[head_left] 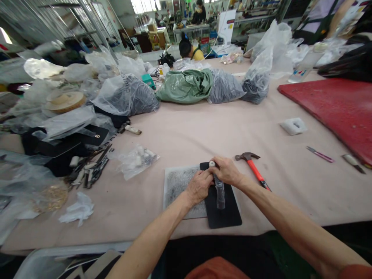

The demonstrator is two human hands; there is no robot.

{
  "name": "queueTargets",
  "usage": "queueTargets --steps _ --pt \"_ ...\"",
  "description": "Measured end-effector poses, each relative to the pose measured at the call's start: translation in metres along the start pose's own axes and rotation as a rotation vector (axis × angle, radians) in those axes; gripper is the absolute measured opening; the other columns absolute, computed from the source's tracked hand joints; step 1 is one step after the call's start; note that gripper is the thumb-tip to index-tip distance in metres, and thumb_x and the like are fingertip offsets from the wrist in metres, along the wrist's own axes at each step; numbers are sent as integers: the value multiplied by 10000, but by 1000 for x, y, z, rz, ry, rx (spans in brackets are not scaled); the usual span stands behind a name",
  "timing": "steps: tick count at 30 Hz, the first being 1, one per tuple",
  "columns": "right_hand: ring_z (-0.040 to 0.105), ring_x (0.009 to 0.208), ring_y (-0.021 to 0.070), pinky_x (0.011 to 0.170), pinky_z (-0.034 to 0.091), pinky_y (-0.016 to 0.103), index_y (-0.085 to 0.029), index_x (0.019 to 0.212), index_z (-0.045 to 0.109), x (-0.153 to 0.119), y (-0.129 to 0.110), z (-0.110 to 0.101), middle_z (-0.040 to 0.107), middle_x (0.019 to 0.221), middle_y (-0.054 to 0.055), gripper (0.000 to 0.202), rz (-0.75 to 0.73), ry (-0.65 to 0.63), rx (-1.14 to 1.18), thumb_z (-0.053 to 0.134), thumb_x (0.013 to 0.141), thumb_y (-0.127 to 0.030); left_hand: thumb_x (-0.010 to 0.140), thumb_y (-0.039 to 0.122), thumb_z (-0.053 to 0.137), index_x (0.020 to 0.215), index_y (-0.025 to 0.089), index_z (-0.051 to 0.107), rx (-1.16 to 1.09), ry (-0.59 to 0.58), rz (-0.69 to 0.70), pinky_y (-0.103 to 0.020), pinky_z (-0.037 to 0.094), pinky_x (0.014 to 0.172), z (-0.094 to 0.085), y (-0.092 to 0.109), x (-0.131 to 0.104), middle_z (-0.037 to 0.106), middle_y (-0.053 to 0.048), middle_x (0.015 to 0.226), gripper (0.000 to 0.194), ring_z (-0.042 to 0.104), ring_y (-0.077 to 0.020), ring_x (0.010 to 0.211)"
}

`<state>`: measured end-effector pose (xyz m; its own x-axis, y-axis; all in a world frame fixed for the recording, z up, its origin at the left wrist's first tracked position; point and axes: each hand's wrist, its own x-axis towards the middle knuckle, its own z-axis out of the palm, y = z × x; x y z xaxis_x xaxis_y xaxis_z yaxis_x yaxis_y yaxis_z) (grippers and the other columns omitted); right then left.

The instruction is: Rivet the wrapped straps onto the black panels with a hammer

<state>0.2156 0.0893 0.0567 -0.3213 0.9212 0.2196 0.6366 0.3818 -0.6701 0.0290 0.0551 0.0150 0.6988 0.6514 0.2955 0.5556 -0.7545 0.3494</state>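
Pale pink covering spreads across the table [180,130], in a workshop that runs well back. Nearest, below the table's left edge, a clear plastic bin [37,263] holds flat pieces. Just above the near edge, a black panel [223,217] lies partly over a speckled grey board [180,190]. On the panel lies a dark grey wrapped tool [220,195], a round pale end showing at the fingers. The right hand [226,170] has its fingers curled about the tool's far part; the left hand [200,186] meets it there with fingers bunched, though I cannot tell whether they grip anything.

Just right of the hands rests a claw hammer [254,168] with an orange and black handle. To the left are a crumpled white tissue [78,209], a heap of hand tools [90,168] and a clear bag [136,159] of whitish bits. Farther right come a slim pink-handled tool [321,154], a white block [293,126] and a red board [334,106].

Beyond, a green bag [186,87] sits among filled plastic bags [128,93]. Behind them is a co-worker in yellow [197,54], and farther off stands a white machine [226,27].
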Motion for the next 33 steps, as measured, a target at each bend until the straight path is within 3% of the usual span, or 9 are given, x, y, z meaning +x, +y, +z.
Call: queueTargets --steps 7,9,13,16,19,24,28,31,33 --pt "465 592 144 580 312 305 -219 753 477 -9 -7 10 530 658 -1 207 -85 194 -93 590 882 -334 963 175 487 969 160 590 -14 22 -11 -384 498 932 1 1 0 693 -83 1046 104 640 -229 1050" --pt "456 570 127 563 340 293 -218 759 498 -2 -32 -8 522 639 -17 219 -107 354 -18 621 883 -351 966 173 482 1014 161 599 -38 17 -10 -387 495 945 0 1 0 701 -85 1089 127 642 -227 1079" --pt "565 654 118 623 489 273 -217 903 575 24 -95 -81 619 765 -21 238 -124 807 415 704 873 -416 965 148 471 1135 170 601 -143 15 -34 -417 488 1005 -3 0 1 674 -99 1279 215 618 -232 1203" --pt "647 695 129 643 578 289 -205 965 620 19 -117 -113 689 875 1 292 -45 817 836 758 831 -425 945 140 484 1107 174 626 -250 86 -115 -424 503 1020 -8 2 1 704 -97 1236 218 643 -224 1174" --pt "710 771 168 647 608 276 -185 941 653 -19 -110 -91 730 891 36 336 236 601 1160 847 734 -365 940 181 496 1077 202 649 -395 199 -257 -386 529 995 -19 13 -7 726 -69 1170 206 666 -196 1106" --pt "716 778 160 722 616 258 -194 843 664 -85 -99 -7 728 854 10 381 621 457 1556 931 592 -298 946 244 495 1079 216 652 -413 380 -578 -329 544 859 -40 41 -29 730 -46 1015 207 672 -176 917" --pt "685 758 118 739 582 216 -210 942 720 -99 -104 32 727 913 -2 404 679 483 1566 923 621 -347 926 219 491 1029 208 652 -311 246 -598 -348 514 877 -44 40 -41 717 -61 982 191 655 -193 916" --pt "667 779 126 765 566 241 -218 1029 741 -102 -104 46 733 936 19 420 659 441 1515 870 702 -447 915 264 514 1024 191 632 -412 385 -808 -309 516 765 -46 32 -48 677 -48 879 177 632 -172 806" --pt "663 825 143 819 553 272 -236 1089 739 -106 -104 54 737 969 24 429 630 405 1438 832 747 -477 907 317 544 1045 180 621 -645 488 -936 -260 498 663 -50 34 -55 631 -14 795 209 596 -138 700"
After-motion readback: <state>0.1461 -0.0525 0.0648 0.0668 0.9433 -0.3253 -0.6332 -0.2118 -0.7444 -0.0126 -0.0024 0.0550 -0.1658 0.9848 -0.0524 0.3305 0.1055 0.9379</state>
